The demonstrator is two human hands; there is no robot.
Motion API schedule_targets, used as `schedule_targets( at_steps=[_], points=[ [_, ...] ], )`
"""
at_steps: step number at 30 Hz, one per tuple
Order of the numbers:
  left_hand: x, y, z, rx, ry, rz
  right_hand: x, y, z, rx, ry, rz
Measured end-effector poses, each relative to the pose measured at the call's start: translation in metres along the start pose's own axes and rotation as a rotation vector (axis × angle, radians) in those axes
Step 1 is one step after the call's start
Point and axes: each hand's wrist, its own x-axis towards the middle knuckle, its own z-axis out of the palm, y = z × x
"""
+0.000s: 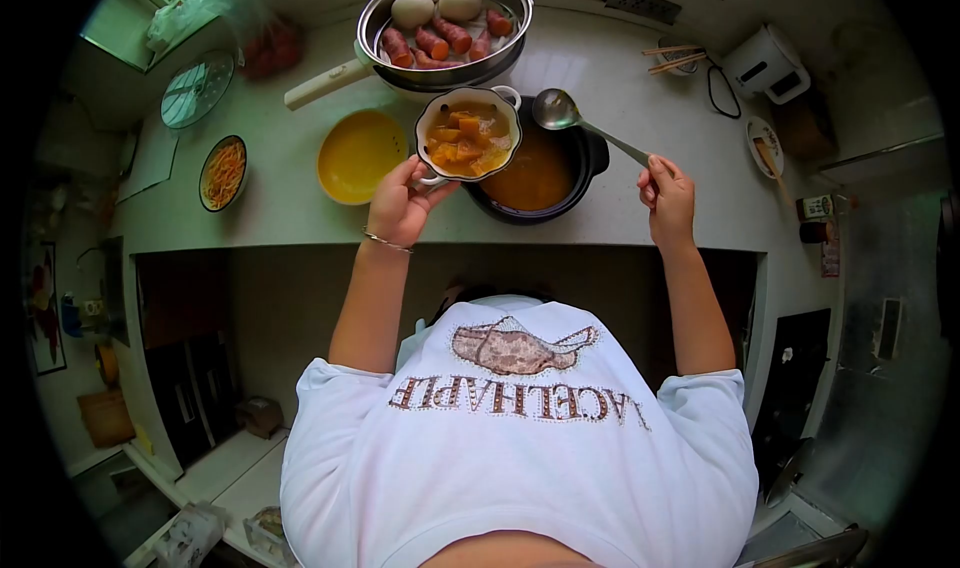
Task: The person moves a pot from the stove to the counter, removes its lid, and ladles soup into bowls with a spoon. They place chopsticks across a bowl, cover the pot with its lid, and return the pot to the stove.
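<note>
My left hand [402,206] grips a white two-handled bowl [425,118] with a dark rim by its near handle. Orange chunks in broth [465,136] fill much of it. The bowl is held over the left part of a dark pot [575,203] and hides some of it. Orange-brown soup [532,173] shows inside the pot. My right hand [667,200] is closed around the handle end of a metal ladle [556,109]. The ladle's head hangs above the pot's far rim, just right of the bowl.
Behind stands a steamer pan [372,18] with two pale round items and several sweet potatoes [452,36]; its handle [325,85] juts left. A yellow bowl [345,163], a bowl of orange shreds [222,173] and a glass lid [197,90] sit left. Chopsticks [676,58] and a white appliance [765,63] stand right.
</note>
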Motion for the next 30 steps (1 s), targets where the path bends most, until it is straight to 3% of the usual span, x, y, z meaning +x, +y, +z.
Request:
schedule_targets(
  at_steps=[3,5,9,12,18,22,24,30],
  points=[
    [-0.001,0.003,-0.006,-0.001,-0.021,0.026,0.009,0.028,-0.006,-0.202,0.002,0.065],
    [0.0,0.005,-0.012,-0.006,-0.03,0.03,0.018,0.046,-0.006,-0.499,-0.034,0.034],
    [-0.005,0.009,-0.01,-0.001,0.008,0.048,0.026,0.062,-0.002,-0.701,-0.083,-0.043],
    [-0.004,0.011,-0.016,0.0,0.005,0.054,0.027,0.064,-0.001,-0.715,-0.124,0.024],
    [-0.009,0.012,-0.015,-0.023,0.012,0.061,0.025,0.071,-0.002,-0.257,-0.13,0.394],
    [-0.012,0.014,-0.012,-0.014,-0.016,0.06,0.022,0.069,-0.002,-0.185,-0.117,0.463],
    [-0.016,0.014,-0.003,0.0,0.099,0.067,0.021,0.066,-0.004,-0.102,-0.12,0.52],
    [-0.009,0.015,-0.015,-0.003,0.007,0.066,0.017,0.055,-0.012,-0.046,-0.104,0.493]
  ],
)
